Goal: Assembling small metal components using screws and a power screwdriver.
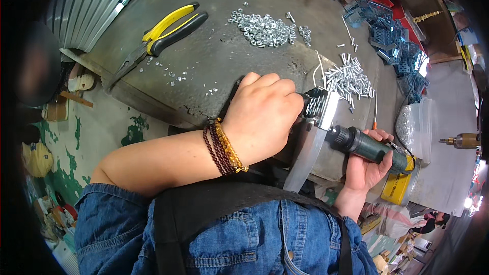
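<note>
My right hand [362, 165] is wrapped round a dark green electric screwdriver [374, 148], its black nose pointing left against a metal bracket [326, 109] with a slotted face. The bracket sits at the end of a long grey strip [304, 155] that runs down toward my lap. On the bracket's other side, my left hand [265, 114] is closed in a fist, back of the hand up. A dark, handle-like piece shows beyond its knuckles; the hand hides most of it, so I cannot tell its kind. Loose screws [349, 77] lie just beyond the bracket.
Hex nuts [265, 29] are heaped mid-bench, with yellow-and-black pliers [158, 38] to their left. Similar grey strips [94, 12] stand stacked at far left. Blue metal brackets [389, 38] pile up at right, near a clear plastic container [415, 125] and another screwdriver [462, 140].
</note>
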